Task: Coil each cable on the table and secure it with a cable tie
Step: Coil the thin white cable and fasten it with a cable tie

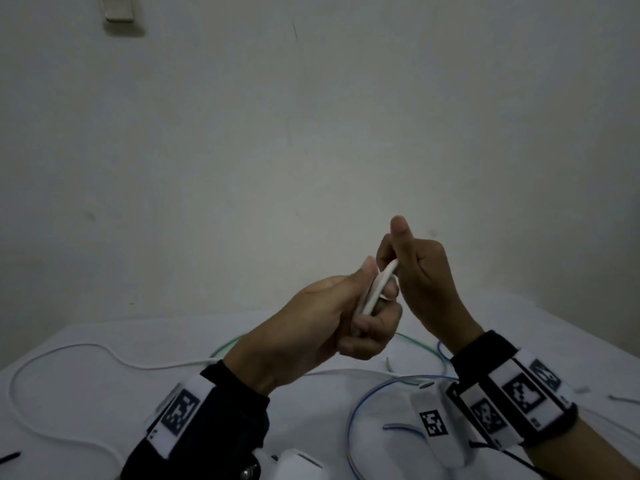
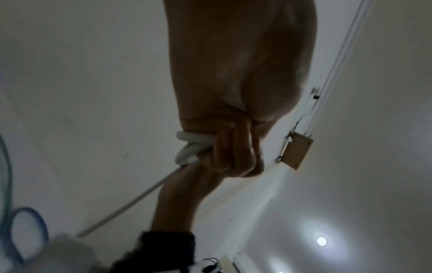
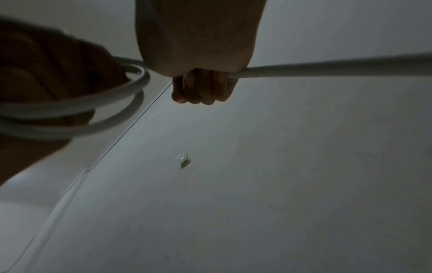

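Both hands are raised above the table. My left hand (image 1: 360, 306) grips a small coil of the white cable (image 1: 136, 289), its fingers curled round the loops (image 2: 191, 147). My right hand (image 1: 412, 261) is closed round the same white cable, thumb pointing up; in the right wrist view the cable (image 3: 327, 67) runs out of the fist to the right, and two loops (image 3: 112, 107) curve round the left hand. The cable's slack (image 1: 69, 351) lies in a wide loop on the left of the table. A blue cable (image 1: 356, 407) and a green cable (image 1: 415, 341) lie below the hands.
The table (image 1: 86, 393) is covered in white cloth and stands against a pale wall (image 1: 311, 133). Small thin pieces, possibly cable ties (image 1: 623, 399), lie at the right edge. A wall switch (image 1: 119, 8) is at the top left. White wrist devices (image 1: 436, 427) hang under both arms.
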